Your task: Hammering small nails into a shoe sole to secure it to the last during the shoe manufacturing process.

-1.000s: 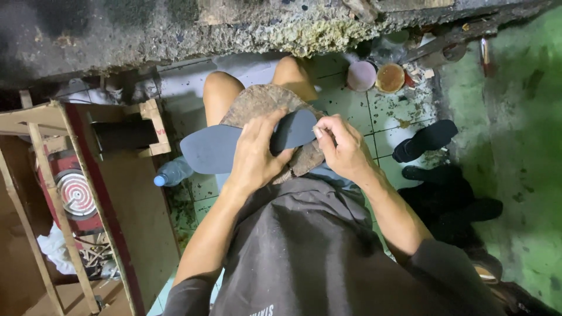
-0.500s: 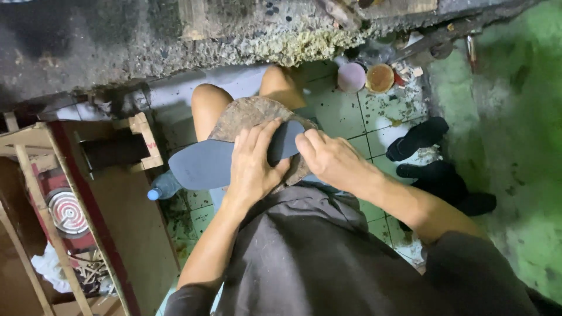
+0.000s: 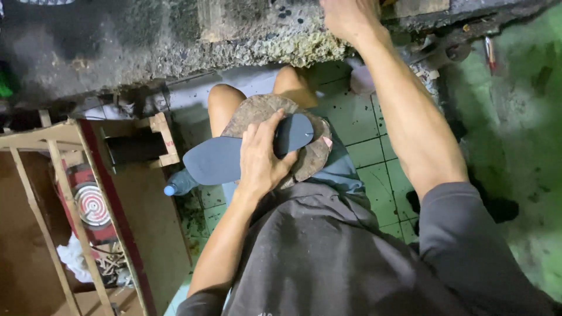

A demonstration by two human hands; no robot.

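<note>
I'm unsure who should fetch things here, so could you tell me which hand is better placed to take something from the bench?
Probably the right hand: it is raised at the bench edge, while the left hand presses the sole on the knee.

Dark grey insole (image 3: 218,159), green tiles (image 3: 346,117)
</note>
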